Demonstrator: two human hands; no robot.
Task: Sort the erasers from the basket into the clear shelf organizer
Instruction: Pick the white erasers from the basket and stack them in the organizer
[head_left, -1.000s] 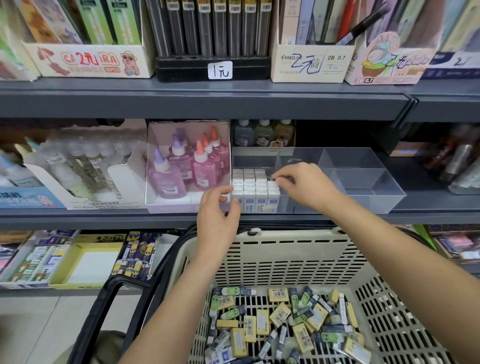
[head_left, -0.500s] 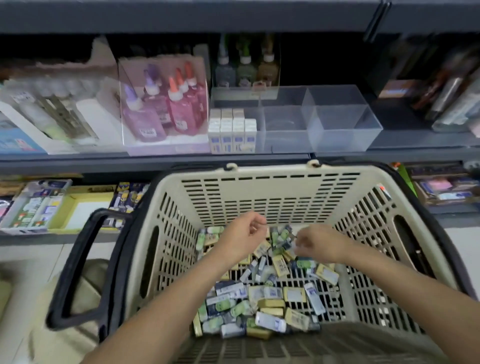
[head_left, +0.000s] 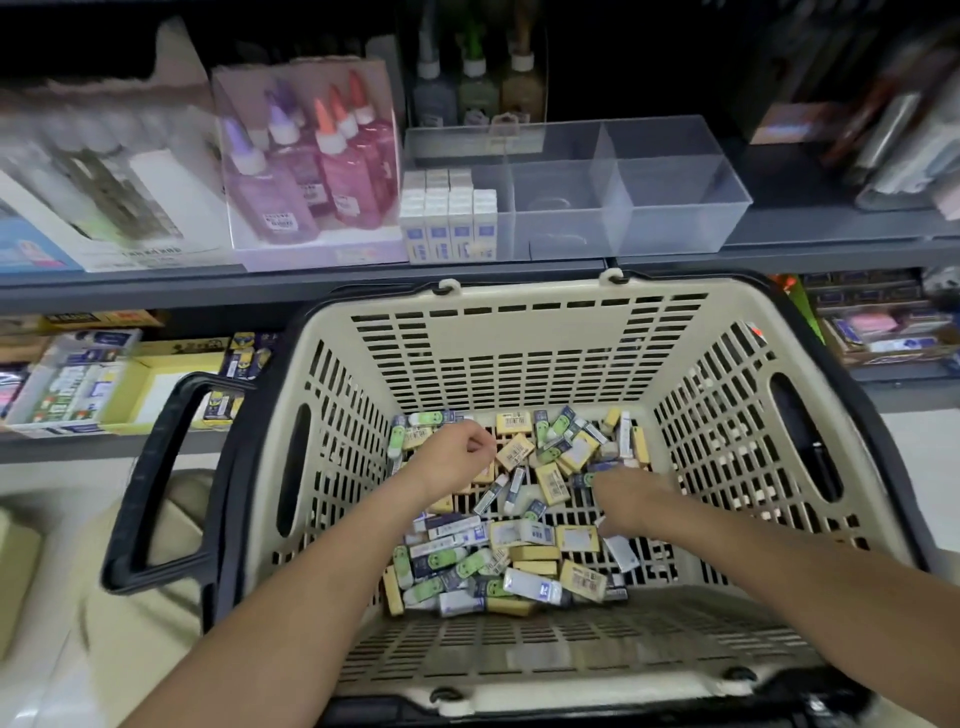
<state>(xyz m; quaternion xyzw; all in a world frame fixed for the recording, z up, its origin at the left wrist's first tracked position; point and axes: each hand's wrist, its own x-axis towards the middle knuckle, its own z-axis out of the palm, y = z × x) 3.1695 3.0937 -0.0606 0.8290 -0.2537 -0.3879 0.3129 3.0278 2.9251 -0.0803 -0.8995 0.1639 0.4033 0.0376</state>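
Note:
A beige slotted basket (head_left: 498, 338) fills the lower view. Its bottom holds several loose erasers (head_left: 519, 556) in yellow, green and white-blue sleeves. My left hand (head_left: 457, 454) hangs over the far left of the pile with its fingers curled downward; whatever lies under them is hidden. My right hand (head_left: 626, 499) is blurred and reaches into the pile's right side, fingertips among the erasers. On the shelf above stands the clear shelf organizer (head_left: 670, 208). White erasers (head_left: 449, 223) stand upright in rows in its left compartment.
Pink and purple glue bottles (head_left: 311, 161) sit in a display box left of the organizer. The basket's black handle (head_left: 156, 467) sticks out to the left. A lower shelf carries stationery boxes (head_left: 88, 384). Dark bottles (head_left: 475, 93) stand behind the organizer.
Both hands left the organizer and dropped into the basket. Since half a second ago the right hand has slid lower and rightward in the pile; the left hand has hardly moved.

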